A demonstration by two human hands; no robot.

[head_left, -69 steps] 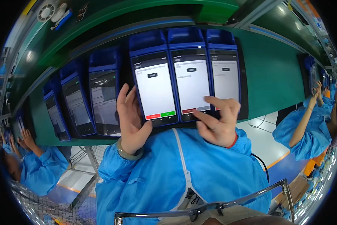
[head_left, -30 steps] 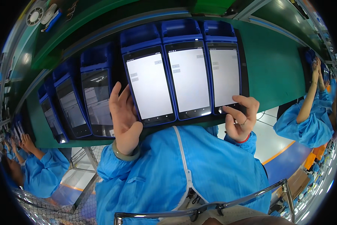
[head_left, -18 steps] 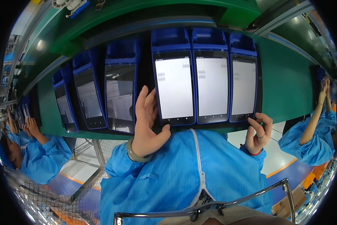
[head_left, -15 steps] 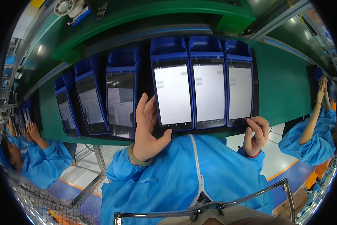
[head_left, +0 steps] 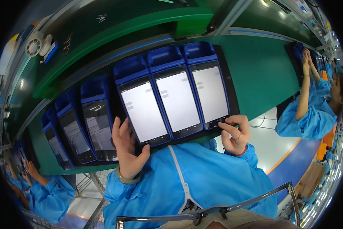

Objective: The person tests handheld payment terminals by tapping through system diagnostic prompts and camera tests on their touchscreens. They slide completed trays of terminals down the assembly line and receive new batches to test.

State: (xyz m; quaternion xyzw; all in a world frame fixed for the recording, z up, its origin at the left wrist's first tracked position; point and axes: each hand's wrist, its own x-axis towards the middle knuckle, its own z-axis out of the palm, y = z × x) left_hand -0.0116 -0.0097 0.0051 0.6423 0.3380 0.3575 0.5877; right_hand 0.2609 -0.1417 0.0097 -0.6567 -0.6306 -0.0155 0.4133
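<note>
The green bench (head_left: 255,76) sweeps across the frame, and six devices lie on it in two groups of three. The lit trio holds the centre: the left lit device (head_left: 144,114), the middle lit device (head_left: 179,105) and the right lit device (head_left: 211,93), all showing the same pale, nearly bare page. I'd judge those three to be level with one another, none ahead. The dark trio (head_left: 98,120), left of centre, shows no lit page, so I'd guess whatever the others have had is left to do there; I can't be sure from here.

The left hand (head_left: 129,149), below centre-left, is loosely cupped, fingers up along the left lit device's edge, thumb out by its lower corner. It looks well open; whether it steadies anything I can't tell.

The right hand (head_left: 236,133), right of centre, has its fingers bent and thumb apart, with nothing in its hold. One fingertip meets the right lit device's lower border, or hovers just over it. A small ring (head_left: 239,136) circles one finger.
</note>
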